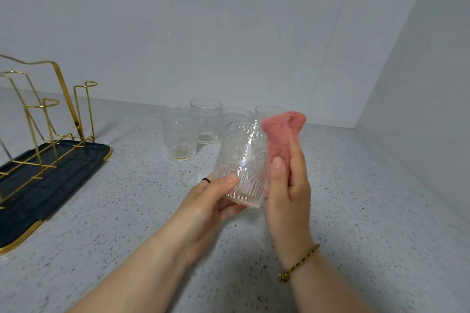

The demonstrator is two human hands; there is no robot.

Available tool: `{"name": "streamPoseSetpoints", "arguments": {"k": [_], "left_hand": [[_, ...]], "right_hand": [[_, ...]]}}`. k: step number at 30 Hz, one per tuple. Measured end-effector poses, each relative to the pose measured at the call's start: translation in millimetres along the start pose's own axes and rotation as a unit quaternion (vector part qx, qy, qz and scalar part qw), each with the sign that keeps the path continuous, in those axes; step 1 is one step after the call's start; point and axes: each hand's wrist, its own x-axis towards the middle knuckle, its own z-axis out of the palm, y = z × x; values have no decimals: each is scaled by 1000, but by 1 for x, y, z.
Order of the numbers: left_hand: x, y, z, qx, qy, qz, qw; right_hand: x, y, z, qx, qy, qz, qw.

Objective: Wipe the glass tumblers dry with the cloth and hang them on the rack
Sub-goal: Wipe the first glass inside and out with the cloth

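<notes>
Head view: a speckled counter (356, 211) is seen, with a gold wire rack (50, 119) set on a dark tray (50, 185) at the left edge. Four tumblers (180, 134) are grouped at centre. A fifth tumbler (244, 160) is gripped near its base by the left hand (203, 208). A pink cloth (282, 134) is pinched against its side by the right hand (290, 190).

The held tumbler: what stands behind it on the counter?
Four more tumblers stand upright there. The held tumbler and pink cloth cover the two right-hand ones' lower parts.
</notes>
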Motion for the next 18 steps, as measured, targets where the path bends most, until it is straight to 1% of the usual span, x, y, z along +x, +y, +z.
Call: {"name": "streamPoseSetpoints", "arguments": {"k": [3,5,6,8,10,12,14,16,18], "left_hand": [[1,8,2,-62,26,8,998],[1,13,2,-91,46,26,994],[0,15,1,-87,53,35,994],[0,16,-1,-17,70,46,996],[-1,15,-1,50,77,48,995],[-3,15,-1,83,79,47,992],[-2,15,-3,120,95,63,986],[1,14,-7,121,131,75,981],[1,11,-7,97,140,64,983]], "right_hand": [[-6,6,7,31,-61,71,995],[-14,4,14,42,-98,81,991],[-17,1,16,50,-104,79,990],[-19,-4,18,79,-102,85,988],[-18,-5,18,97,-82,103,986],[-15,-5,16,90,-69,108,988],[-14,-1,16,81,-61,104,989],[-13,4,15,41,-52,82,994],[-14,7,16,-2,-50,58,997]]}}
